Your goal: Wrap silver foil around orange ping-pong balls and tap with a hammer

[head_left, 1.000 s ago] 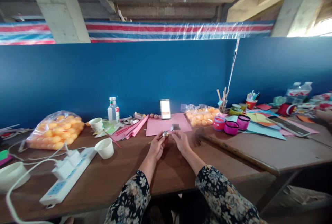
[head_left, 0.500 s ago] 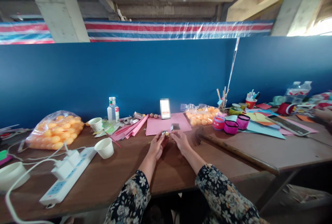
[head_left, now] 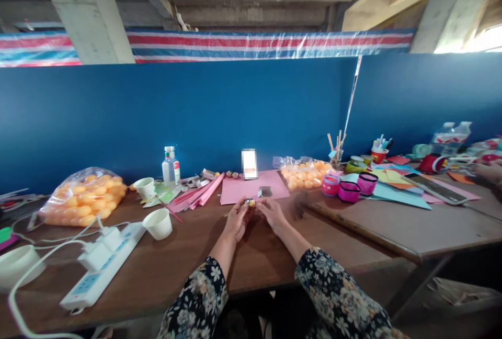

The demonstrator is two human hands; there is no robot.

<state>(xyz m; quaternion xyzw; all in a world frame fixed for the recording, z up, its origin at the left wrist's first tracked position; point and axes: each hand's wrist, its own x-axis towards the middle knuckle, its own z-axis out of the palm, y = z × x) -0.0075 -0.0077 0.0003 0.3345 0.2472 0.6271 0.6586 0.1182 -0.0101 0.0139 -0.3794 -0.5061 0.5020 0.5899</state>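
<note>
A small shiny ball [head_left: 250, 203], silver and yellow, sits between the fingertips of my left hand [head_left: 238, 219], whose fingers are closed on it. My right hand [head_left: 273, 213] comes in from the other side, thumb and fingers pinched close to the ball; anything within that pinch is too small to make out. Just beyond my fingers lies a pink paper sheet [head_left: 231, 191] with a small dark grey square [head_left: 265, 191] on it. Two similar shiny balls [head_left: 232, 174] rest at the sheet's back edge, near an upright white card [head_left: 250, 165] that is partly blurred.
Bags of orange balls stand left [head_left: 86, 200] and right [head_left: 306, 176]. A white power strip [head_left: 104, 271] with cables and a paper cup [head_left: 157, 225] are at left. A wooden stick-like edge [head_left: 364, 232] borders the right table, which holds pink bands [head_left: 349, 191] and a phone [head_left: 435, 190].
The ball has turned slightly between my fingers, showing more yellow. Both hands stay nearly in the same place.
</note>
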